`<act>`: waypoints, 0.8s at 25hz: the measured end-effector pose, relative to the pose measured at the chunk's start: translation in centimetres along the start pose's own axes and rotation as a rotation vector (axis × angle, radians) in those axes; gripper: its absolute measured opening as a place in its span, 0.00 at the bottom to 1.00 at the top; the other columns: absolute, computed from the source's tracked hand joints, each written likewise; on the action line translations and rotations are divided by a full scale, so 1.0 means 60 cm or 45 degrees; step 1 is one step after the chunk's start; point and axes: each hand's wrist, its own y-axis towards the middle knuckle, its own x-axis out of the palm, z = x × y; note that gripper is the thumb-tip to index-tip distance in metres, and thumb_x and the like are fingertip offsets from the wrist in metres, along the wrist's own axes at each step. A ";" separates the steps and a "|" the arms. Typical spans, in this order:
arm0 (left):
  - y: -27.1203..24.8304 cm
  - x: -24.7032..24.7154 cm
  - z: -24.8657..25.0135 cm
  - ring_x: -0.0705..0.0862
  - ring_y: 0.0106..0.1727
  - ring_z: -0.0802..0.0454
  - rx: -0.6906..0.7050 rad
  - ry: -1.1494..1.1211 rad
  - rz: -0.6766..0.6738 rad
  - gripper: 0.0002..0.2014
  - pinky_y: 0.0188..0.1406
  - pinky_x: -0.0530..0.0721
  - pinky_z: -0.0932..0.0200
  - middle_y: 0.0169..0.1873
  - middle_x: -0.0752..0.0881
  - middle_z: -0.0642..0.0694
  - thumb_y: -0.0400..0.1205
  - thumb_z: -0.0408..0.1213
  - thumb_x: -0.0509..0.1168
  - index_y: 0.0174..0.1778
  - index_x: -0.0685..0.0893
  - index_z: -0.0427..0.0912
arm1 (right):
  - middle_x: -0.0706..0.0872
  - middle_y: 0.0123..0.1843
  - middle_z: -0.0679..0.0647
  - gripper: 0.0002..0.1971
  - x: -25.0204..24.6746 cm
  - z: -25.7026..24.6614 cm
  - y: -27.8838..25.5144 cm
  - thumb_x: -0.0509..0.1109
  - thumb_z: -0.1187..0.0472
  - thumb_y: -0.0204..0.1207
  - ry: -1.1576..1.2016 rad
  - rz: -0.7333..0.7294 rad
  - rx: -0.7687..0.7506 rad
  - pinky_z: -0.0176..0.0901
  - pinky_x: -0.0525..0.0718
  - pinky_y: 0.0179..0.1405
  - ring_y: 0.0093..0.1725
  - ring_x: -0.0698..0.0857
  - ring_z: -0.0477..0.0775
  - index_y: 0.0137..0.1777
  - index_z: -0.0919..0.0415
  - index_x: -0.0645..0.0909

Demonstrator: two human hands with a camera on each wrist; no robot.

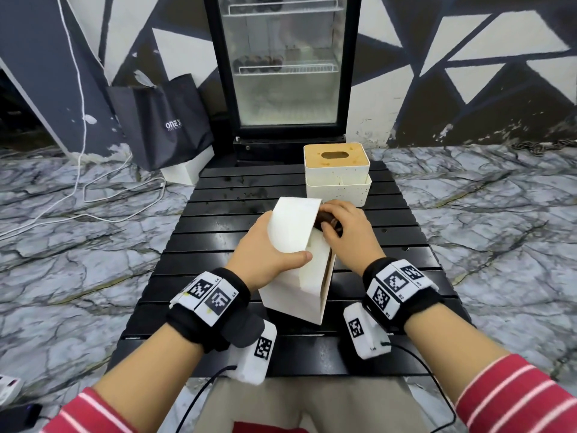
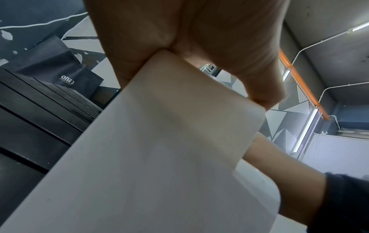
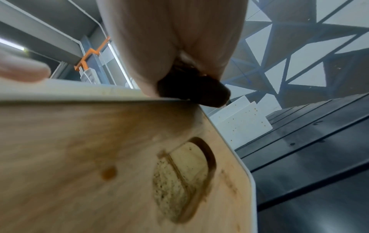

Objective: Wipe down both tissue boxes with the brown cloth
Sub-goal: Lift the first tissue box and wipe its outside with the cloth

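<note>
A white tissue box (image 1: 296, 264) stands tipped up on the black slatted table (image 1: 218, 195), its wooden lid (image 3: 99, 157) with an oval slot facing right. My left hand (image 1: 265, 251) grips the box from the left, thumb across its top face (image 2: 169, 141). My right hand (image 1: 340, 226) holds the bunched brown cloth (image 1: 327, 221) against the box's far upper edge; in the right wrist view the cloth (image 3: 193, 89) sits right on that edge. A second, speckled white tissue box (image 1: 337, 173) with a wooden lid stands upright behind.
A glass-door fridge (image 1: 281, 67) stands behind the table, with a dark shopping bag (image 1: 162, 120) and white cables (image 1: 84, 189) on the marble floor at the left. Bare table slats lie left of the boxes.
</note>
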 end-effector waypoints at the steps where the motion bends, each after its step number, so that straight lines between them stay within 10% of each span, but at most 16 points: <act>1: 0.002 0.002 -0.001 0.77 0.60 0.59 0.001 0.011 -0.005 0.36 0.50 0.74 0.68 0.59 0.78 0.58 0.57 0.53 0.73 0.64 0.72 0.56 | 0.79 0.64 0.53 0.16 -0.005 0.000 0.000 0.64 0.66 0.76 0.004 0.016 0.025 0.32 0.61 0.61 0.65 0.71 0.57 0.63 0.56 0.79; 4: 0.008 0.003 -0.001 0.79 0.59 0.57 -0.021 0.008 0.002 0.38 0.52 0.75 0.63 0.58 0.80 0.58 0.54 0.57 0.73 0.62 0.72 0.56 | 0.80 0.60 0.52 0.14 -0.024 -0.005 -0.026 0.65 0.67 0.75 0.130 0.142 0.122 0.41 0.72 0.62 0.62 0.76 0.56 0.60 0.56 0.80; 10: 0.006 -0.009 0.018 0.78 0.48 0.65 -0.068 0.091 -0.072 0.24 0.38 0.72 0.71 0.45 0.78 0.64 0.65 0.52 0.79 0.49 0.72 0.56 | 0.79 0.53 0.37 0.14 -0.028 -0.042 -0.121 0.69 0.64 0.68 0.310 0.143 -0.071 0.25 0.71 0.60 0.58 0.78 0.41 0.54 0.54 0.81; 20: 0.014 0.014 -0.031 0.84 0.54 0.54 -0.025 0.042 0.021 0.32 0.57 0.82 0.48 0.51 0.86 0.54 0.61 0.67 0.71 0.56 0.80 0.53 | 0.79 0.62 0.47 0.18 0.014 -0.047 -0.116 0.65 0.55 0.72 0.170 0.032 -0.062 0.22 0.59 0.64 0.64 0.71 0.47 0.61 0.56 0.81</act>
